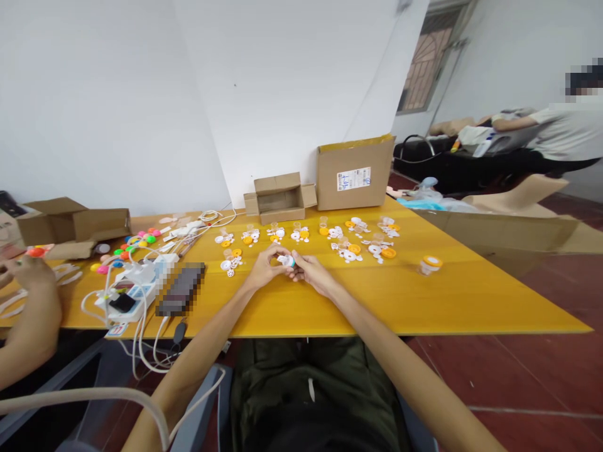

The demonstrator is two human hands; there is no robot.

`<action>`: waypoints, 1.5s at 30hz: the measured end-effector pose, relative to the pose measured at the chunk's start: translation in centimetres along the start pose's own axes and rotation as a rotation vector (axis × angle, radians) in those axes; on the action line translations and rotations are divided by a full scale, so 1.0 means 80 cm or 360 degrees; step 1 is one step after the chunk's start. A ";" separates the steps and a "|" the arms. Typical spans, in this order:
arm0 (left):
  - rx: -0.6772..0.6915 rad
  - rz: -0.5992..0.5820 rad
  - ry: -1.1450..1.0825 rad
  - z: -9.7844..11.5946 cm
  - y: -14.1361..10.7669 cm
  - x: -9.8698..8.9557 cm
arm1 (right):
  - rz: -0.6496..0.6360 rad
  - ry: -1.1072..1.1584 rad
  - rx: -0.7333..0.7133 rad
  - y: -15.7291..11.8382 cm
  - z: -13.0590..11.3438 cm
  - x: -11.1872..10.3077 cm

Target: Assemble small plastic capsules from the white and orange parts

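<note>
My left hand [264, 266] and my right hand [311, 271] meet over the yellow table [461, 295], both pinching one small white plastic part with a teal piece [286, 260] between the fingertips. Just beyond them lie several little groups of white gear-like pieces and orange caps [351, 250], some with small clear cups. A lone clear cup with an orange lid [429, 263] stands to the right of my hands.
A small open cardboard box [279, 197] and a taller box [355, 173] stand at the back. At left are a power strip with cables [136, 284], a dark phone [181, 287], coloured balls [136, 242], another box [70, 225] and a co-worker's arm [28, 314]. Another person sits far right [560, 135].
</note>
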State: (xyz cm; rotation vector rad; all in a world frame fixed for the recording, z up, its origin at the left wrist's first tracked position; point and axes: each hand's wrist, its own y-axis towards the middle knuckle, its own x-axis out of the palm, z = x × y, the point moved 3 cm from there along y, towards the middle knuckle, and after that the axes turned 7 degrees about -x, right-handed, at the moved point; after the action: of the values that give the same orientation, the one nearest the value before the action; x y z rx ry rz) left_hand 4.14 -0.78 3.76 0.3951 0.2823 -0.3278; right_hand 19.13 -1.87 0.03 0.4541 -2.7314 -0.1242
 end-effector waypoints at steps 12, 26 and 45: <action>-0.0200 -0.0067 -0.0169 -0.004 -0.003 0.004 | 0.0028 -0.0309 0.0014 0.002 -0.001 0.006; -0.0134 0.0085 -0.0128 -0.015 0.003 0.001 | 0.0145 -0.1840 -0.0939 0.041 -0.011 -0.022; -0.0265 0.0732 -0.0318 -0.034 0.009 -0.036 | -0.0138 -0.2361 -0.0670 0.045 -0.011 0.015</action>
State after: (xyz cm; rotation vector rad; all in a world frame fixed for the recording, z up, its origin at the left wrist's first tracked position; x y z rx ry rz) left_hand 1.19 1.70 2.56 0.2505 0.0175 0.1078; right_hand 17.32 1.09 1.77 0.4235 -3.8282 -1.5777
